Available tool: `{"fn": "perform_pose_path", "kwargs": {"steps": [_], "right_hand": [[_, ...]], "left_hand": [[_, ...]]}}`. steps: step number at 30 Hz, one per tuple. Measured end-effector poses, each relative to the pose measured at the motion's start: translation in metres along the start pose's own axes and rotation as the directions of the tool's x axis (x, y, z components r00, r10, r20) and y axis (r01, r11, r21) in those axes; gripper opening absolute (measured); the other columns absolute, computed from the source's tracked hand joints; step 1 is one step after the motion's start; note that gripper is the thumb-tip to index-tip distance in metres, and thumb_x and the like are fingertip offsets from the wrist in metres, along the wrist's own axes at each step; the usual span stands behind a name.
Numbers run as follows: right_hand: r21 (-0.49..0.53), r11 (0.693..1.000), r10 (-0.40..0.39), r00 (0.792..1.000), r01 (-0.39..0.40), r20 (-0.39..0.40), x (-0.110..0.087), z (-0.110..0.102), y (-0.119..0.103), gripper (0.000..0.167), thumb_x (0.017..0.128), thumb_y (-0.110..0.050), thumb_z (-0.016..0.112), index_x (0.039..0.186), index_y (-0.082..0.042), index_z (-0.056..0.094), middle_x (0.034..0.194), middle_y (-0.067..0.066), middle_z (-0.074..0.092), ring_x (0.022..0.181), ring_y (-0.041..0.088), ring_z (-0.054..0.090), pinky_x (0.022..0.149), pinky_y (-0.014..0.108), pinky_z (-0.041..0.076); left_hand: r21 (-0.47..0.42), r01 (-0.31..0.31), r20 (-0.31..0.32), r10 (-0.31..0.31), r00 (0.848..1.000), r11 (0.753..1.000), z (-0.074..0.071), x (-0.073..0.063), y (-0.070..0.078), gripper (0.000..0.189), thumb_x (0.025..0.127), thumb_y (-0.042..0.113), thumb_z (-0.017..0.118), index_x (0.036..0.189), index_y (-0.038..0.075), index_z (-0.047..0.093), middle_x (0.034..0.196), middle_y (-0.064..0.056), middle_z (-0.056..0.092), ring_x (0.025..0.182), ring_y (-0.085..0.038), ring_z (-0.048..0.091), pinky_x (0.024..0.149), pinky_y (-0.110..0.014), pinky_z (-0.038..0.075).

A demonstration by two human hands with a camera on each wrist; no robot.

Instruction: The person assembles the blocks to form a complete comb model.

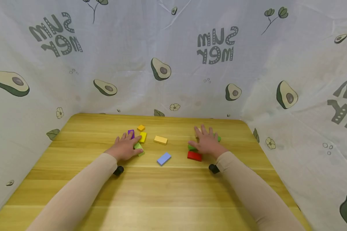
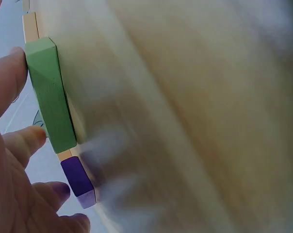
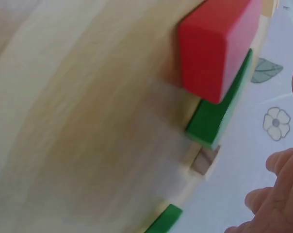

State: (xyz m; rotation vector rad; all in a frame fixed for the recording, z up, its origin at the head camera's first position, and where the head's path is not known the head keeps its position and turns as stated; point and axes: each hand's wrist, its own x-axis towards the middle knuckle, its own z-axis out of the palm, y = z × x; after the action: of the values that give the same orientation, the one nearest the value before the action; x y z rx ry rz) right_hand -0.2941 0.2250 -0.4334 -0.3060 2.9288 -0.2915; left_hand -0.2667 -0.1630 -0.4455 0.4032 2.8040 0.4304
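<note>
Left hand (image 1: 123, 149), fingers spread apart, over purple block (image 1: 130, 132), yellow block (image 1: 143, 136), light-green block (image 1: 138, 147); right hand (image 1: 207, 142), fingers spread apart, over green block (image 1: 192, 148), red block (image 1: 194, 156) just beside. Blocks toward far edge of counter (image 1: 162, 192). Contact unclear.

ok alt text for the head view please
A person's left hand and right hand spread over small coloured blocks on a wooden table, a blue block and a pale-yellow block lying between them. Avocado-print cloth hangs behind.
</note>
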Motion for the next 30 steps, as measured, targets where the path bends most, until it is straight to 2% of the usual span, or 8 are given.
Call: {"fn": "perform_pose_path", "kwargs": {"steps": [5, 9, 12, 17, 20, 23, 30], "right_hand": [[0.018, 1.000, -0.008, 1.000, 0.008, -0.013, -0.001, -0.001, 0.009, 0.084, 0.108, -0.055, 0.050, 0.170, -0.009, 0.015, 0.175, 0.029, 0.005, 0.156, 0.063, 0.001, 0.119, 0.082, 0.008], [-0.005, 1.000, 0.002, 0.999, -0.002, -0.036, 0.002, 0.003, 0.025, 0.076, 0.110, -0.045, 0.049, 0.167, -0.004, 0.021, 0.173, 0.032, 0.010, 0.155, 0.063, 0.007, 0.120, 0.081, 0.013], [-0.014, 1.000, 0.012, 0.998, -0.012, -0.058, 0.003, 0.004, 0.042, 0.068, 0.111, -0.035, 0.049, 0.164, 0.000, 0.028, 0.170, 0.035, 0.016, 0.154, 0.063, 0.015, 0.122, 0.075, 0.018], [0.075, 0.997, 0.036, 0.998, -0.033, -0.049, 0.007, 0.002, 0.069, 0.061, 0.110, -0.024, 0.048, 0.162, 0.005, 0.032, 0.166, 0.036, 0.028, 0.151, 0.056, 0.031, 0.123, 0.066, 0.029], [0.112, 0.993, 0.048, 0.998, -0.043, -0.046, 0.008, 0.002, 0.080, 0.058, 0.109, -0.021, 0.051, 0.159, 0.005, 0.037, 0.160, 0.035, 0.041, 0.146, 0.053, 0.043, 0.120, 0.064, 0.036], [0.099, 0.994, 0.059, 0.997, -0.053, -0.053, 0.007, 0.000, 0.086, 0.054, 0.109, -0.018, 0.053, 0.156, 0.004, 0.044, 0.154, 0.033, 0.049, 0.140, 0.051, 0.050, 0.116, 0.064, 0.041], [0.082, 0.993, 0.084, 0.996, -0.081, -0.039, 0.005, -0.004, 0.089, 0.049, 0.108, -0.015, 0.055, 0.154, 0.000, 0.050, 0.153, 0.032, 0.052, 0.136, 0.050, 0.054, 0.112, 0.062, 0.045]], "left_hand": [[-0.012, 0.005, 0.023, -0.004, 1.000, 1.000, 0.002, 0.003, -0.002, 0.076, 0.105, 0.059, 0.052, 0.168, 0.021, 0.030, 0.175, -0.027, 0.007, 0.158, -0.058, 0.011, 0.123, -0.078, 0.008], [-0.024, 0.021, 0.056, -0.020, 0.998, 0.999, 0.004, 0.004, -0.004, 0.078, 0.105, 0.061, 0.050, 0.169, 0.023, 0.027, 0.176, -0.025, 0.004, 0.158, -0.058, 0.011, 0.122, -0.079, 0.011], [-0.034, 0.025, 0.069, -0.022, 0.997, 0.999, 0.004, 0.003, -0.004, 0.078, 0.106, 0.062, 0.049, 0.169, 0.023, 0.025, 0.176, -0.025, 0.002, 0.158, -0.058, 0.010, 0.121, -0.079, 0.012], [-0.040, 0.022, 0.075, -0.019, 0.997, 0.999, 0.004, 0.003, -0.004, 0.078, 0.106, 0.061, 0.048, 0.169, 0.023, 0.023, 0.176, -0.024, 0.000, 0.158, -0.058, 0.008, 0.120, -0.080, 0.012], [-0.047, 0.024, 0.066, -0.021, 0.998, 0.999, 0.004, 0.003, -0.004, 0.078, 0.106, 0.061, 0.049, 0.169, 0.022, 0.025, 0.176, -0.024, 0.001, 0.158, -0.057, 0.008, 0.120, -0.081, 0.012], [-0.055, 0.022, 0.043, -0.019, 0.999, 0.998, 0.004, 0.003, -0.003, 0.078, 0.105, 0.060, 0.052, 0.168, 0.021, 0.028, 0.176, -0.024, 0.004, 0.158, -0.058, 0.010, 0.119, -0.081, 0.013], [-0.081, -0.018, -0.032, 0.015, 0.999, 0.997, 0.004, 0.002, -0.003, 0.079, 0.101, 0.054, 0.065, 0.163, 0.011, 0.040, 0.175, -0.024, 0.016, 0.156, -0.052, 0.026, 0.122, -0.070, 0.029]]}}
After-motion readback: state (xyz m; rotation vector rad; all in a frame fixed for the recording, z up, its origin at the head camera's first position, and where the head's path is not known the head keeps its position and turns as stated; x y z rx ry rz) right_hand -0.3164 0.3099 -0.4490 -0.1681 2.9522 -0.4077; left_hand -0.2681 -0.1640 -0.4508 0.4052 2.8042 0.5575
